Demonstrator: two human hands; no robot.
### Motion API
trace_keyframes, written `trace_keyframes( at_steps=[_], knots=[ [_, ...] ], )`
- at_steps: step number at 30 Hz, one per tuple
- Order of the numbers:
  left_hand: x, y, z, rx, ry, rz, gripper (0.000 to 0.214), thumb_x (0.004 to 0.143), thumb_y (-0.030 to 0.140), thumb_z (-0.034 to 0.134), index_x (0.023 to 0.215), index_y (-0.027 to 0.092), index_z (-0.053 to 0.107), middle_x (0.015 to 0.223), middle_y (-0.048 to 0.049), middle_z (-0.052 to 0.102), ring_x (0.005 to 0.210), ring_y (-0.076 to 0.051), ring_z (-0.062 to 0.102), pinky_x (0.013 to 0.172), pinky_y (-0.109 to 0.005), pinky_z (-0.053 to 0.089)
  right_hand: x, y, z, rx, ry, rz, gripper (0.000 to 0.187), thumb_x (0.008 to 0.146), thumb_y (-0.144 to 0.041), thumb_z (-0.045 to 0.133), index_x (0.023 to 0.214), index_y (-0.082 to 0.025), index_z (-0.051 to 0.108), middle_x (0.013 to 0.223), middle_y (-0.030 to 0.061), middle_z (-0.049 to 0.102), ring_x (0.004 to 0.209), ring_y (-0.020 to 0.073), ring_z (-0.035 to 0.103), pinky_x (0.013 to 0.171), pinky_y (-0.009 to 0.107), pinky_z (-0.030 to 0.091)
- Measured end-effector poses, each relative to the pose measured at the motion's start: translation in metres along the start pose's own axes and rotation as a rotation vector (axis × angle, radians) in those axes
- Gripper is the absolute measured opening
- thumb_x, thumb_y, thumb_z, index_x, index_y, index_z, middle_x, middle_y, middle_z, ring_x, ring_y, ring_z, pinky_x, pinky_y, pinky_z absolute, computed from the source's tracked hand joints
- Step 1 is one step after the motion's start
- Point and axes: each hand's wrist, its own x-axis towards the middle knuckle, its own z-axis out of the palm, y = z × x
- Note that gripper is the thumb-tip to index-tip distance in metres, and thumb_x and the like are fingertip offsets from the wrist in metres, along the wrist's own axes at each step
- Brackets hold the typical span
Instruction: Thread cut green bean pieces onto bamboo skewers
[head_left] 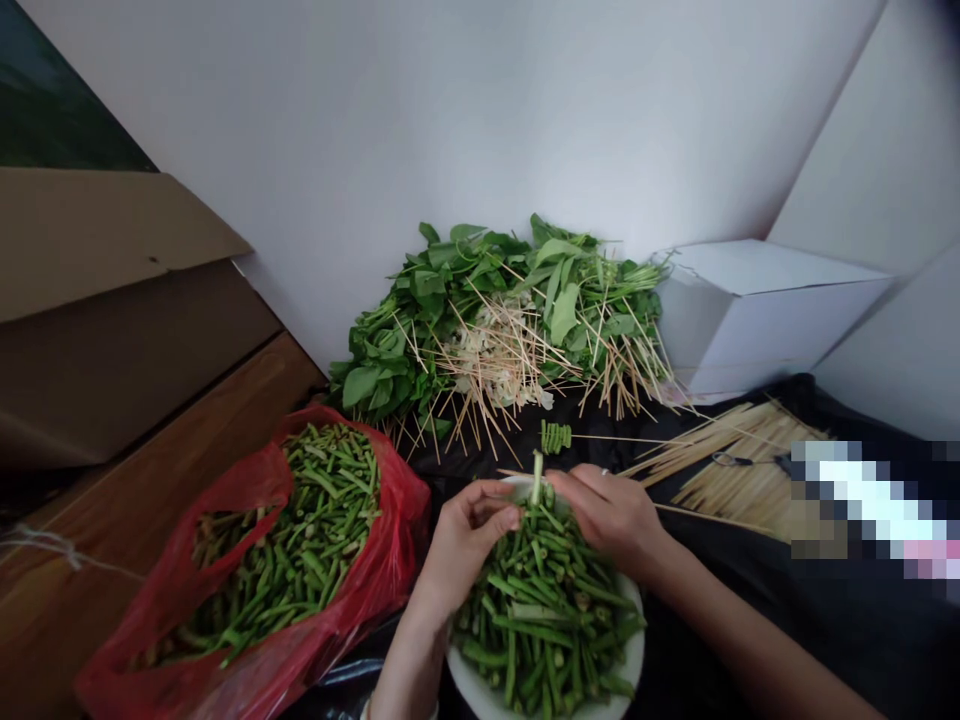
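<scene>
Black-covered table (pixel 750 610), white wall (pixel 525 110); right hand (pixel 611 512) pinching green stem (pixel 537 472), upright, axis vertical, over bowl (pixel 463 678); left hand (pixel 469 530) curled, grip unclear

Soft even daylight, wide-angle edge warp, pixelated patch at rt.

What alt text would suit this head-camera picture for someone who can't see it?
A left hand and right hand pinch cut green stems over a white bowl full of them. A red bag of more stems sits left; skewered leafy greens pile behind, bamboo skewers right.
</scene>
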Motion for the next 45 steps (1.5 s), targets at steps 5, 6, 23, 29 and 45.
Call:
trace_keyframes(
  at_steps=[5, 6, 23, 29, 45],
  knots=[
    [-0.003, 0.004, 0.002, 0.886, 0.077, 0.172, 0.014, 0.078, 0.027, 0.068, 0.067, 0.021, 0.072, 0.076, -0.0053, 0.068, 0.081, -0.024, 0.060, 0.076, -0.034, 0.041, 0.002, 0.010, -0.002, -0.061, -0.001, 0.003, 0.027, 0.092, -0.008, 0.042, 0.107, -0.009, 0.065, 0.077, 0.0054, 0.062, 0.070, 0.0133, 0.058, 0.063, 0.025, 0.043],
    [-0.004, 0.005, 0.004, 0.971, 0.055, 0.167, 0.014, 0.079, 0.029, 0.068, 0.068, 0.021, 0.073, 0.078, -0.0060, 0.069, 0.084, -0.025, 0.060, 0.077, -0.035, 0.041, 0.002, 0.009, -0.002, -0.070, -0.009, -0.013, 0.028, 0.092, -0.007, 0.041, 0.106, -0.009, 0.065, 0.076, 0.0054, 0.062, 0.070, 0.0136, 0.058, 0.063, 0.025, 0.043],
    [0.003, 0.001, -0.008, -0.122, 0.039, -0.035, 0.021, 0.073, 0.034, 0.077, 0.082, 0.015, 0.074, 0.075, -0.0032, 0.071, 0.068, -0.013, 0.060, 0.065, -0.022, 0.046, 0.004, 0.002, -0.005, -0.023, -0.002, -0.020, 0.027, 0.091, -0.006, 0.043, 0.108, -0.009, 0.064, 0.074, 0.0047, 0.061, 0.068, 0.0130, 0.056, 0.061, 0.025, 0.041],
    [0.002, 0.007, -0.008, -0.555, 0.056, -0.130, 0.026, 0.067, 0.028, 0.085, 0.088, 0.016, 0.075, 0.091, -0.0059, 0.074, 0.081, -0.012, 0.066, 0.074, -0.020, 0.052, 0.005, -0.001, -0.007, -0.005, 0.006, -0.055, 0.026, 0.092, -0.008, 0.044, 0.107, -0.011, 0.064, 0.073, 0.0034, 0.060, 0.066, 0.0129, 0.055, 0.057, 0.026, 0.039],
    [0.002, 0.008, -0.007, -0.552, 0.130, -0.150, 0.035, 0.061, 0.030, 0.087, 0.091, 0.013, 0.078, 0.078, -0.0050, 0.074, 0.068, -0.010, 0.064, 0.066, -0.019, 0.051, 0.001, -0.003, -0.003, -0.056, -0.047, -0.075, 0.029, 0.091, -0.008, 0.043, 0.107, -0.013, 0.066, 0.073, 0.0029, 0.060, 0.065, 0.0130, 0.052, 0.055, 0.028, 0.037]
  ],
)
